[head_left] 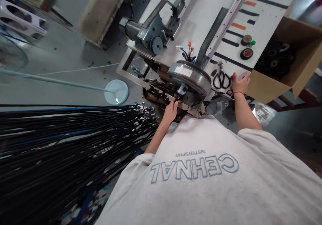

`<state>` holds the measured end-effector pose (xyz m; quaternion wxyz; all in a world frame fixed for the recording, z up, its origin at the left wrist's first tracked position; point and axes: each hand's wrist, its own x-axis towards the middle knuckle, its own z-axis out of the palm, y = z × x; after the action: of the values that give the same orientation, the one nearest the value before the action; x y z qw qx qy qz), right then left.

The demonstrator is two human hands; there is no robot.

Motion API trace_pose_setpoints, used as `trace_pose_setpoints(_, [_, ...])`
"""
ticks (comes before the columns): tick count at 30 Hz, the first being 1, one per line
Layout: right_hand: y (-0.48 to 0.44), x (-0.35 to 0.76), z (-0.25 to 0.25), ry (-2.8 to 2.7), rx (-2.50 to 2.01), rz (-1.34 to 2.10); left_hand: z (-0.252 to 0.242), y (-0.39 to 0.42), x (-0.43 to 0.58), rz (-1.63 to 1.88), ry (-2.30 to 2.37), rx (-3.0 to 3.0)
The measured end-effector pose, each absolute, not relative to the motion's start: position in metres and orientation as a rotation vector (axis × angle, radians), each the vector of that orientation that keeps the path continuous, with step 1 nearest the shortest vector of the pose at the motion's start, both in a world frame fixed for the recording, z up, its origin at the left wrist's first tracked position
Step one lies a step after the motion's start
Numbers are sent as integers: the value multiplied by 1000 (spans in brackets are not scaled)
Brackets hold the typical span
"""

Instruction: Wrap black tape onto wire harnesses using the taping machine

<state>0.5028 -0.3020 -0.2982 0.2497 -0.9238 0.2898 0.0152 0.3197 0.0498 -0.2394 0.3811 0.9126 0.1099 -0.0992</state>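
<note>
From the head camera, the left hand [170, 112] rests on the near edge under the round motor [189, 78]; whether its fingers grip anything cannot be told. The right hand [240, 83] lies flat and open on the desk [198, 23], just beside the scissors [221, 79]. It would be good to keep the motor steady and fingers away from the blades. Tape rolls [246, 53] sit further up. A cardboard box [289, 60] stands right, black cables [62, 141] lie left, above a grey floor [62, 57].
</note>
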Motion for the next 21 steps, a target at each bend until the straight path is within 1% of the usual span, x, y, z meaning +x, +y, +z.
trace_pose_setpoints(5, [-301, 503, -296, 820, -2533, 56, -237, 48, 321, -207, 290, 2275])
trace_pose_setpoints(13, [-303, 502, -296, 780, -2548, 63, -251, 69, 285, -371, 258, 2114])
trace_pose_setpoints(21, [-306, 503, -302, 735, -2577, 48, -264, 53, 276, -307, 334, 2024])
